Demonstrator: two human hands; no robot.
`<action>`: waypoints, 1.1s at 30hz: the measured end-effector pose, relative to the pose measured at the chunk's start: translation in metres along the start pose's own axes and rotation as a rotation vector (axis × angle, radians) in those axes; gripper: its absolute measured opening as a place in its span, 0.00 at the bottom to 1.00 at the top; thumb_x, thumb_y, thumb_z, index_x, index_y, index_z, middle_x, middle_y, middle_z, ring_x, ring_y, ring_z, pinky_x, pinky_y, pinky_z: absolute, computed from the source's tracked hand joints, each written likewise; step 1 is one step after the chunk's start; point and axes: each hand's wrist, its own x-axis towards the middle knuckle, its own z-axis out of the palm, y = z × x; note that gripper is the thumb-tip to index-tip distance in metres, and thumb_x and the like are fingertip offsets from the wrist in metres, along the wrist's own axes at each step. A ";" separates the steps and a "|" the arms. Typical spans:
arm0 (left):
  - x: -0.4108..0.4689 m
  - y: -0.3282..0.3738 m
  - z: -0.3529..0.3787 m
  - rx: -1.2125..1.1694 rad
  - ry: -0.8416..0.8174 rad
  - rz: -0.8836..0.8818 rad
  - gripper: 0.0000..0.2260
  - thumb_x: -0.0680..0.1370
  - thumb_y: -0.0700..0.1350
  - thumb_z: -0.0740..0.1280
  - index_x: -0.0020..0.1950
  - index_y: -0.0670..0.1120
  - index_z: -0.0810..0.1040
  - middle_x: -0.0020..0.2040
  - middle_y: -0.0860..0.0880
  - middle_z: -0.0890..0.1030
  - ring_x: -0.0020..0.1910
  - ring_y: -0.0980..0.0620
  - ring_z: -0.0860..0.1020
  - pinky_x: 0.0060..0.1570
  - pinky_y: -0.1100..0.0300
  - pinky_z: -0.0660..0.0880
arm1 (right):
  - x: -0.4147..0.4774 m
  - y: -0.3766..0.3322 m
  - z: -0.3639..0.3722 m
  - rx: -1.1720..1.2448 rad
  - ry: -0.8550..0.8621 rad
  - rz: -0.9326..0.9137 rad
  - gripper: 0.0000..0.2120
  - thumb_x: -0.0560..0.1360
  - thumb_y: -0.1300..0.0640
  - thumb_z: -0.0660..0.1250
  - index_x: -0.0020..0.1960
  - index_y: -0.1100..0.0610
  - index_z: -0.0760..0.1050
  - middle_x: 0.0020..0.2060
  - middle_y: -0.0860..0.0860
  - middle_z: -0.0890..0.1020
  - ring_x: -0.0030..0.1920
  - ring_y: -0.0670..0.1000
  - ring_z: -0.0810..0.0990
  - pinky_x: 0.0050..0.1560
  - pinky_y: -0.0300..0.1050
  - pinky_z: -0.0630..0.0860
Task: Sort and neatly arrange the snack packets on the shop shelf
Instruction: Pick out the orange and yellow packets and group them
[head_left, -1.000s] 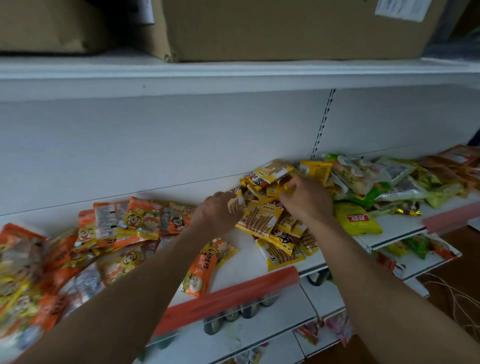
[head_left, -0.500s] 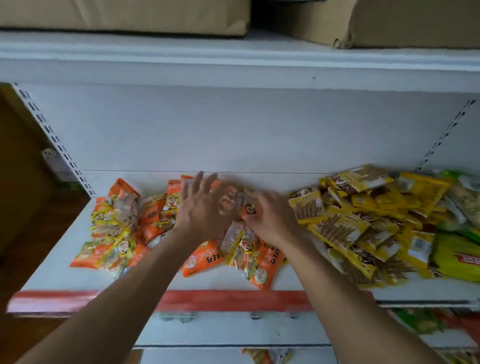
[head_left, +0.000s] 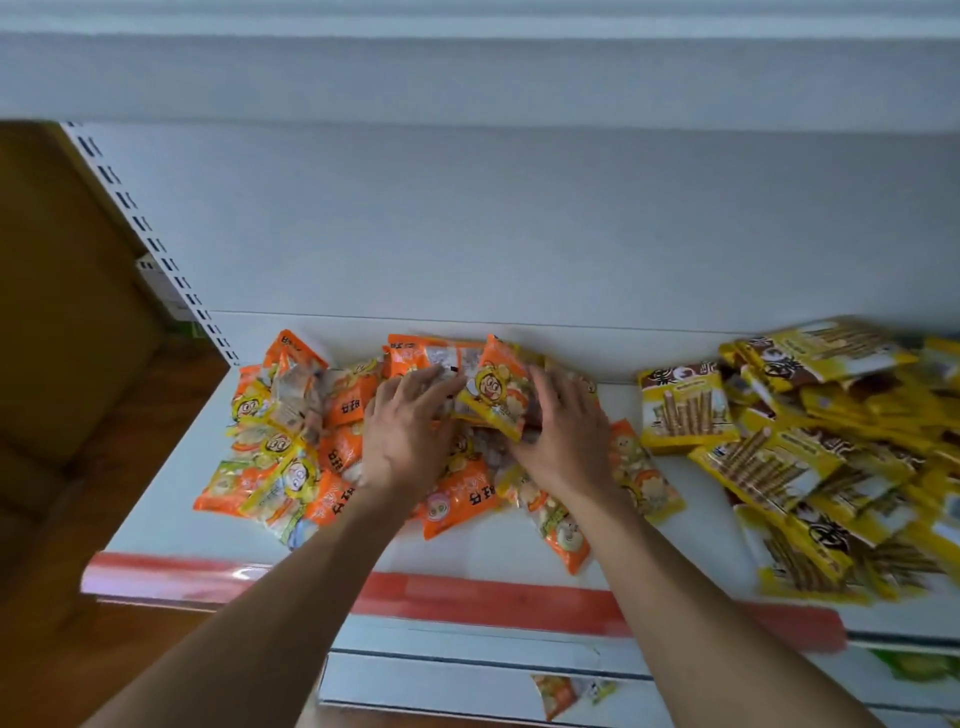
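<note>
Orange snack packets (head_left: 340, 452) by the left edge of the shelf (head_left: 493, 551) lie under the flat-fingered left hand (head_left: 402, 439) and right hand (head_left: 569, 441).

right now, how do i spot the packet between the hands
On the white shelf with the red front strip, find the orange packet heap at its left. The tilted packet tops it between the left hand and right hand; unlike the orange neighbours, its front shows a cartoon face on yellow.

Inside a shop.
Slotted white shelving (head_left: 519, 543) with a red price strip (head_left: 493, 597) carried heaped snack packets (head_left: 685, 410).
</note>
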 end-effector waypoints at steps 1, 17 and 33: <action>0.001 -0.002 -0.002 -0.032 0.021 0.008 0.19 0.75 0.42 0.69 0.65 0.55 0.79 0.67 0.50 0.76 0.63 0.42 0.71 0.58 0.49 0.72 | 0.002 0.002 -0.001 0.006 0.055 0.000 0.39 0.71 0.36 0.68 0.76 0.47 0.58 0.73 0.52 0.67 0.72 0.58 0.65 0.66 0.59 0.68; 0.019 -0.007 0.000 -0.019 -0.324 -0.094 0.44 0.70 0.54 0.76 0.78 0.58 0.52 0.79 0.49 0.50 0.78 0.43 0.51 0.74 0.44 0.58 | 0.004 0.003 -0.031 0.622 0.222 0.115 0.27 0.72 0.52 0.71 0.70 0.46 0.70 0.50 0.38 0.78 0.50 0.35 0.77 0.46 0.27 0.72; 0.050 0.003 -0.053 -1.115 0.196 -0.430 0.15 0.77 0.41 0.69 0.61 0.54 0.75 0.49 0.53 0.81 0.46 0.55 0.82 0.42 0.59 0.80 | 0.009 0.001 -0.035 0.623 0.333 0.195 0.15 0.79 0.48 0.65 0.64 0.49 0.75 0.48 0.45 0.82 0.49 0.49 0.81 0.38 0.34 0.70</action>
